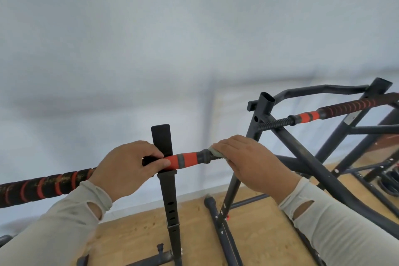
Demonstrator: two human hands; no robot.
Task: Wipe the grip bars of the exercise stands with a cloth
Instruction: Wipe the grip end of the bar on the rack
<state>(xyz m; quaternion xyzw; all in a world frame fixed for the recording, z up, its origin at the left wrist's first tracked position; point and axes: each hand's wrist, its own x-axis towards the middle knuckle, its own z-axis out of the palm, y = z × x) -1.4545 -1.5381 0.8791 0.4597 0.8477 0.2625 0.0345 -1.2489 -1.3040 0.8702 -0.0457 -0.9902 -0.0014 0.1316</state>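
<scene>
Cloth [216, 151] sits under my right hand [250, 164], pressed around the near bar [185, 158]; my left hand [129, 164] grips it. Far bar [345, 109] probably remains.

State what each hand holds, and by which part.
Left hand grips the bar at its orange end section. Right hand holds the cloth against the bar's threaded end.
</scene>
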